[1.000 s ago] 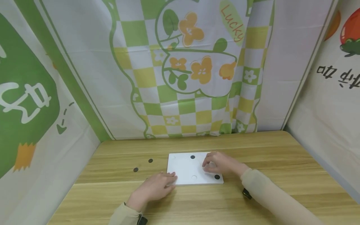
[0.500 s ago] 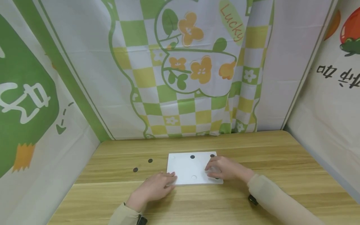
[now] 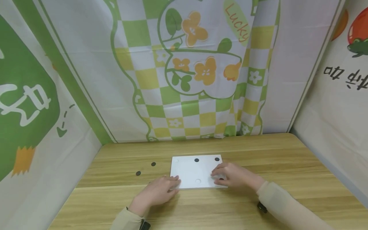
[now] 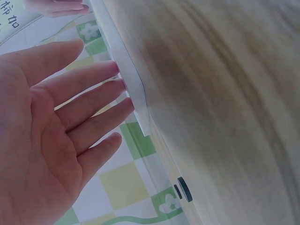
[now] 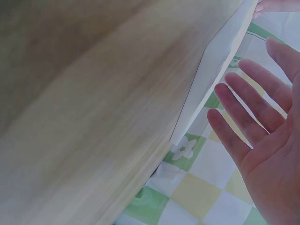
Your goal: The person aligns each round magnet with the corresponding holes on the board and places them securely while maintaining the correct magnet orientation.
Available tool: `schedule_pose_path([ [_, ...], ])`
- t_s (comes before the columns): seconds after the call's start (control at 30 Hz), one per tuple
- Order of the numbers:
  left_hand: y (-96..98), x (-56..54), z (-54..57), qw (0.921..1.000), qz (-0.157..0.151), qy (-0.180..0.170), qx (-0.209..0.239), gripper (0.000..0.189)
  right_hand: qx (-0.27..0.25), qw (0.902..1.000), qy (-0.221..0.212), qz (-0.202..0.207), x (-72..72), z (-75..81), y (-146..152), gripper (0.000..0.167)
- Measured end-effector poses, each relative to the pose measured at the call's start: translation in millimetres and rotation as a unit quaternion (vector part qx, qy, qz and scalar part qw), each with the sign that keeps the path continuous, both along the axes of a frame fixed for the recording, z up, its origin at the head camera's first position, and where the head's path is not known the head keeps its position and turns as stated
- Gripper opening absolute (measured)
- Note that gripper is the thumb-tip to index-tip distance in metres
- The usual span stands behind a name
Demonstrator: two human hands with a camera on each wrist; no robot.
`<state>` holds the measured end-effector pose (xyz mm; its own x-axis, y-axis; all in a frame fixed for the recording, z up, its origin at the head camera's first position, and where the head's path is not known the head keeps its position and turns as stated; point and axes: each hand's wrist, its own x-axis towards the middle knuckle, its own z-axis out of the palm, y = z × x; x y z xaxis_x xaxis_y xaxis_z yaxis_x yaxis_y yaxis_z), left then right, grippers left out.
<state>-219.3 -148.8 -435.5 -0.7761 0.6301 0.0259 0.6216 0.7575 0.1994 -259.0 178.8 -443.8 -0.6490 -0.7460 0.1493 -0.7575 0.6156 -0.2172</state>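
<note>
A thin white board (image 3: 189, 171) with shallow round recesses lies flat on the table. My left hand (image 3: 162, 191) rests its fingertips on the board's near left corner, fingers straight in the left wrist view. Over the right part of the board hovers my right hand (image 3: 233, 175), its fingers spread and nothing between them in the right wrist view. Black discs sit in the board at the far middle (image 3: 196, 160) and the far right corner (image 3: 217, 159). Another black disc (image 3: 221, 179) near the close right corner is partly covered by the right hand. Bare recesses show at the near middle and far left.
Two loose black discs, one farther back (image 3: 153, 164) and one nearer (image 3: 138, 173), lie on the wooden table (image 3: 258, 150) left of the board. A patterned curtain (image 3: 189, 108) hangs behind the table's far edge, with printed cloth on both sides.
My right hand has drawn back toward the near right, uncovering the black disc in the far right corner and partly covering the near right one. The left hand has stayed in place.
</note>
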Motion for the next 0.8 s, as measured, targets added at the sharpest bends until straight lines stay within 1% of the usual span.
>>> schedule_pose_path([
  [0.2,0.1,0.3,0.8,1.0000,0.001,-0.002,0.000,0.040,0.006,0.9999,0.010,0.005,5.4,-0.6,2,0.036],
  [0.3,0.3,0.2,1.0,1.0000,0.000,-0.001,-0.001,0.040,0.005,0.9999,0.011,-0.003,8.5,-1.6,3,0.037],
  [0.53,0.5,0.0,1.6,1.0000,-0.002,-0.002,0.001,0.040,-0.004,0.9998,-0.009,-0.015,15.9,-2.1,6,0.035],
  [0.8,0.0,0.3,1.8,1.0000,-0.001,-0.003,0.002,0.040,-0.001,1.0000,-0.006,-0.002,20.4,-2.4,6,0.034],
])
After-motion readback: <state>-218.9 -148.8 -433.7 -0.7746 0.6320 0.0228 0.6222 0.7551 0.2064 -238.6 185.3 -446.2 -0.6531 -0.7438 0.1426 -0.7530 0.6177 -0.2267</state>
